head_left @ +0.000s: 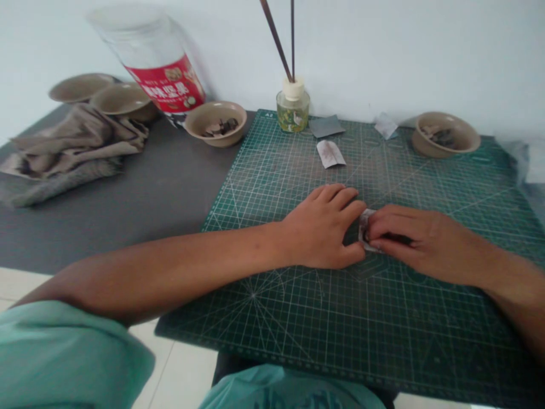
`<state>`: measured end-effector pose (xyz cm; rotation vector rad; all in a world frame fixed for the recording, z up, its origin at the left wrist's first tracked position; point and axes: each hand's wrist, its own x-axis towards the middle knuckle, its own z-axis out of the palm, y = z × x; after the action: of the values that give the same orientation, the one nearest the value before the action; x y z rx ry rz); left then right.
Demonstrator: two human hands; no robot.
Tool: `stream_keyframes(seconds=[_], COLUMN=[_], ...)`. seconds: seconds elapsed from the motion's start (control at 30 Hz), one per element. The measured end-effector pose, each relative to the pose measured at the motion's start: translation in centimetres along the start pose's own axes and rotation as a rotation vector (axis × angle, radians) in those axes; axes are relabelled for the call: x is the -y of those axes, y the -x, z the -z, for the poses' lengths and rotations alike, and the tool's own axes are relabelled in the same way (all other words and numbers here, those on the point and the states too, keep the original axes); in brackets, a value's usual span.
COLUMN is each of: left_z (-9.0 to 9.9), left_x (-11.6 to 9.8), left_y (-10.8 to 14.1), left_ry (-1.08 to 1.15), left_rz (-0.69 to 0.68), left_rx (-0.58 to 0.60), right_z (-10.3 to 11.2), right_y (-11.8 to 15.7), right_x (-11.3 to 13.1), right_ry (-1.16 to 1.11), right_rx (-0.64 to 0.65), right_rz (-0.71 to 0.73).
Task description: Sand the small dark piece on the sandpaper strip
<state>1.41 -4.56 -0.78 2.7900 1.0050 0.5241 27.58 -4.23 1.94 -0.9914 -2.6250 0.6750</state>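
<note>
View: head camera, the only one.
Right grip (pixel 419 241): thumb and fingers closed in a pinch, apparently on the small dark piece; the fingers cover most of it.
Left grip (pixel 321 230): fingers spread, palm down; thumb and forefinger reach the near-left edge of the pale sheet and clench nothing visible.
Small dark piece (pixel 367 235): at the right grip's fingertips, over the pale sheet, between both hands; exact shape cannot be told.
Pale sheet (pixel 365 214): under the right grip's fingertips, on the cutting mat (pixel 289 318).
Piece handling: probably light and stiff, easily lost from a loose pinch; hold it by opposite sides, fingertips clear of the underside.
Sheet handling: probably thin, flexible and liable to slide or curl; press it flat at the edges, as beside the left grip.
Curled slip (pixel 331 154): beyond the left grip, lying bent on the mat.
Right bowl (pixel 430 146): beyond the right grip, holding small pieces; take it by the rim.
</note>
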Motion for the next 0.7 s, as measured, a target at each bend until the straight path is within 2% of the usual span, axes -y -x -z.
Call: stream_keyframes(seconds=[0.07,0.13,0.3,0.37,0.47,0.5,0.63,0.7], left_z=[0.01,0.03,0.00,-0.02,-0.01,-0.01,-0.01,-0.04], left_x=[-0.01,-0.01,-0.01,0.01,0.04,0.05,0.05,0.06], left_y=[0.00,-0.02,-0.03,-0.01,0.00,0.00,-0.04,-0.05], left_ry=[-0.007,-0.011,-0.003,0.001,-0.002,-0.004,0.001,0.005], left_rz=[0.012,0.020,0.000,0.001,0.007,0.009,0.004,-0.002], left_rx=[0.003,0.006,0.005,0.008,0.004,0.003,0.008,0.008], right_z=[-0.05,0.29,0.44,0.04,0.08,0.31,0.84,0.50], right_y=[-0.15,-0.17,0.01,-0.14,-0.31,-0.27,0.03,-0.09], right_x=[-0.21,-0.46,0.25,0.43,-0.05,-0.25,-0.27,-0.09], right_ry=[0.081,0.123,-0.075,-0.061,0.079,0.102,-0.011,-0.027], right_rx=[-0.109,-0.153,0.081,0.036,-0.116,-0.119,0.055,0.056], right_rz=[-0.044,-0.066,0.042,0.055,0.015,0.004,0.042,0.066])
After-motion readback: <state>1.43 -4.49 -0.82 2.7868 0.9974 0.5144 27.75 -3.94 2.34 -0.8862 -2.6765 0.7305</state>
